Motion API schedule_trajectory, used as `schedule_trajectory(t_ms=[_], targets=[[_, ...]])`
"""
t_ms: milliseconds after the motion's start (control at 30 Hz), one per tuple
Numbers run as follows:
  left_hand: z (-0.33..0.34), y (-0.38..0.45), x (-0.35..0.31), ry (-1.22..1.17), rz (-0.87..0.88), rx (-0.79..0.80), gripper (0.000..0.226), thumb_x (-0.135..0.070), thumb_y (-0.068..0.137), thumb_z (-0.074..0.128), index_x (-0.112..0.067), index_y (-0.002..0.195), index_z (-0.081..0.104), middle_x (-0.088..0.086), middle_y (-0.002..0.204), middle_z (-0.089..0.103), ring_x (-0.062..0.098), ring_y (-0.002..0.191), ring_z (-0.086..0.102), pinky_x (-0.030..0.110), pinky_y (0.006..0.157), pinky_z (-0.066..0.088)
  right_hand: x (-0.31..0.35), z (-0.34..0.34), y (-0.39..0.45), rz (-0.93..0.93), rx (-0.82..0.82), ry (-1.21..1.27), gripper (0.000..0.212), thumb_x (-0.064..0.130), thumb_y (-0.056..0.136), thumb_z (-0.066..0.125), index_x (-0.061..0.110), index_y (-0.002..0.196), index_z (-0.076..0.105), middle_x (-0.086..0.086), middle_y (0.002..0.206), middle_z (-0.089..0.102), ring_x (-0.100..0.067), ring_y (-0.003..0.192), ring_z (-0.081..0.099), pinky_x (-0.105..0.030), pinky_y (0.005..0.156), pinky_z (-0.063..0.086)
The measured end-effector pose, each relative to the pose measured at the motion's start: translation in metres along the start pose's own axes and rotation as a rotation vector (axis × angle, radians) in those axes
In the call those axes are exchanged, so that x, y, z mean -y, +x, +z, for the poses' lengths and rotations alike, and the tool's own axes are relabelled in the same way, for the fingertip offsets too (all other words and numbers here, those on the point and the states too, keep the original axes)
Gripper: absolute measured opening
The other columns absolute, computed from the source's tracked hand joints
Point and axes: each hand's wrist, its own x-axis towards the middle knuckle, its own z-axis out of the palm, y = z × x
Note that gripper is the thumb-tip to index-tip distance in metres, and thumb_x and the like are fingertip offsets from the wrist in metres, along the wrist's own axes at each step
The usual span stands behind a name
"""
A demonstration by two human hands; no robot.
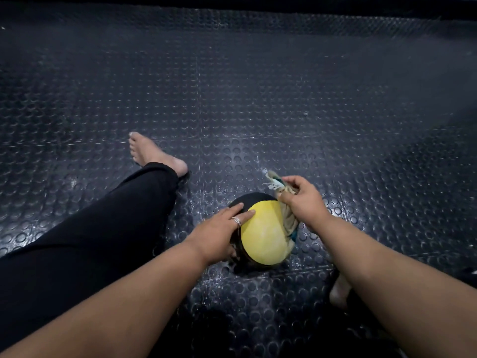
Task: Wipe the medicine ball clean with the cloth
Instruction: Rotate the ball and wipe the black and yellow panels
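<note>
1. Sitting on the studded black floor mat, we have the medicine ball resting on it between our arms, its yellow panel facing up and black parts showing at the far and near edges.
2. Our left hand lies on the ball's left side, fingers straight and flat against it, a ring on one finger.
3. Our right hand grips the cloth, fingers curled round a bunched part; the rest drapes down the ball's right side.
4. The cloth looks beige with teal trim, though the dim light makes that uncertain.
5. Our left leg in black trousers stretches out, bare foot on the mat.
</note>
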Motion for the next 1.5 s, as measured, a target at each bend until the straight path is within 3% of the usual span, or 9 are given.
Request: schedule_trajectory(t_ms=[133, 300, 500, 667, 833, 1000, 1200, 1367, 1500], targets=[[-0.001, 0.000, -0.022, 0.066, -0.041, -0.096, 0.081, -0.038, 0.089, 0.067, -0.034, 0.154, 0.018, -0.004, 0.158, 0.020, 0.020, 0.145, 0.023, 0.042, 0.112, 0.032, -0.013, -0.007, 0.003, 0.129, -0.219, -0.135, 0.033, 0.014, 0.080, 0.062, 0.014, 0.113, 0.062, -0.010, 0.112, 0.062, -0.025, 0.093, 0.060, -0.028, 0.075, 0.047], [-0.005, -0.007, -0.031, 0.118, -0.049, -0.151, 0.067, -0.044, 0.087, 0.068, -0.025, 0.142, 0.037, -0.001, 0.130, 0.042, 0.021, 0.125, 0.041, 0.038, 0.101, 0.039, -0.028, 0.003, -0.016, 0.259, -0.042, -0.201, 0.037, 0.012, 0.088, 0.054, 0.009, 0.125, 0.055, -0.011, 0.106, 0.062, -0.023, 0.083, 0.057, -0.024, 0.066, 0.041], [0.000, -0.004, -0.014, -0.065, -0.083, -0.007, 0.125, -0.050, 0.068, 0.084, -0.026, 0.156, -0.001, -0.009, 0.162, -0.012, 0.018, 0.150, -0.007, 0.045, 0.122, 0.012, -0.006, 0.009, -0.013, 0.129, 0.108, 0.138, 0.036, 0.005, 0.086, 0.058, 0.018, 0.120, 0.059, -0.001, 0.097, 0.065, -0.018, 0.081, 0.061, -0.026, 0.071, 0.051], [-0.004, 0.001, -0.007, -0.266, -0.206, -0.083, 0.122, -0.045, 0.070, 0.084, -0.021, 0.156, 0.003, -0.005, 0.164, -0.004, 0.017, 0.151, 0.000, 0.036, 0.123, 0.010, -0.006, 0.009, -0.007, 0.282, -0.114, 0.180, 0.024, 0.007, 0.086, 0.054, 0.010, 0.109, 0.060, -0.007, 0.077, 0.060, -0.021, 0.058, 0.054, -0.025, 0.052, 0.043], [-0.005, 0.005, -0.004, -0.390, -0.299, -0.086, 0.111, -0.046, 0.081, 0.074, -0.035, 0.154, -0.008, -0.003, 0.163, -0.013, 0.025, 0.151, -0.001, 0.047, 0.122, 0.013, -0.016, 0.019, -0.015, 0.262, -0.056, -0.070, 0.035, 0.018, 0.092, 0.049, 0.011, 0.126, 0.051, -0.007, 0.093, 0.061, -0.023, 0.082, 0.055, -0.032, 0.072, 0.042], [-0.012, 0.019, 0.021, -0.477, -0.345, -0.132, 0.112, -0.049, 0.077, 0.077, -0.025, 0.157, 0.003, 0.002, 0.164, 0.002, 0.023, 0.149, 0.016, 0.037, 0.120, 0.021, 0.009, 0.057, -0.038, 0.005, -0.020, -0.117, 0.037, 0.029, 0.098, 0.042, 0.015, 0.132, 0.045, -0.007, 0.128, 0.047, -0.019, 0.115, 0.046, -0.028, 0.093, 0.035], [-0.011, 0.018, 0.018, -0.477, -0.328, -0.105, 0.113, -0.044, 0.075, 0.081, -0.027, 0.156, 0.005, 0.003, 0.164, -0.001, 0.023, 0.150, 0.012, 0.038, 0.121, 0.018, 0.020, 0.073, -0.019, -0.106, -0.113, -0.336, 0.031, 0.015, 0.097, 0.043, 0.011, 0.126, 0.054, -0.010, 0.122, 0.046, -0.022, 0.111, 0.047, -0.024, 0.094, 0.034], [-0.014, 0.019, 0.012, -0.453, -0.314, -0.097, 0.111, -0.045, 0.076, 0.079, -0.031, 0.156, 0.004, -0.002, 0.164, -0.003, 0.026, 0.150, 0.012, 0.044, 0.120, 0.020, 0.027, 0.063, 0.040, -0.007, 0.004, -0.487, 0.031, 0.011, 0.095, 0.042, 0.004, 0.121, 0.058, -0.017, 0.120, 0.058, -0.029, 0.105, 0.056, -0.024, 0.077, 0.038], [-0.014, 0.020, 0.012, -0.489, -0.325, -0.105, 0.111, -0.044, 0.075, 0.081, -0.032, 0.156, 0.006, -0.004, 0.164, -0.003, 0.024, 0.150, 0.011, 0.044, 0.120, 0.019, 0.024, 0.060, 0.009, -0.160, 0.010, -0.505, 0.033, 0.019, 0.098, 0.043, 0.009, 0.126, 0.055, -0.009, 0.117, 0.049, -0.021, 0.101, 0.050, -0.024, 0.088, 0.037]])
